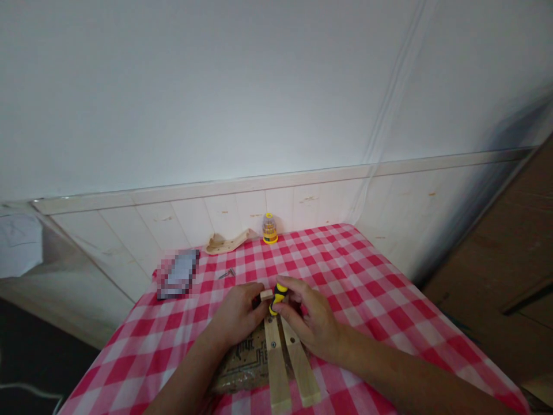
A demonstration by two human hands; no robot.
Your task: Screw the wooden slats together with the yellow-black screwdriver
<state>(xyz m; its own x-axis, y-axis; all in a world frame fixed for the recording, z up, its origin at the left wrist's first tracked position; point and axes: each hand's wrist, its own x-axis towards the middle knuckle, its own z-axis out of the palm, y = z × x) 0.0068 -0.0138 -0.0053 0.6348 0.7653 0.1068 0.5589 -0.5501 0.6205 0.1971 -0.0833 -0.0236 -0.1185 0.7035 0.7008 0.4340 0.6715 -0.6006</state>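
Two wooden slats (285, 363) lie nearest me on the checked tablecloth (367, 288), and my right hand (313, 320) grips a yellow-and-black screwdriver (277, 298) upright over their far ends. My left hand (237, 314) pinches a small wooden block (266, 294) there (likely steadying it), with loose screws (226, 274) and a yellow bit holder (270, 229) beyond.

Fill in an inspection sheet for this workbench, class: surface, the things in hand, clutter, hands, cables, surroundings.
Surface: table under a red and white checked cloth.
Things in hand: yellow and black screwdriver and a small wooden block, over two wooden slats that lie on a patterned board.
Clutter: loose screws, curved wooden piece, yellow bit holder, blurred flat item.
Hands: left hand grips the block; right hand grips the screwdriver.
Cables: nothing seen.
Surroundings: white panelled wall, wooden door at right.
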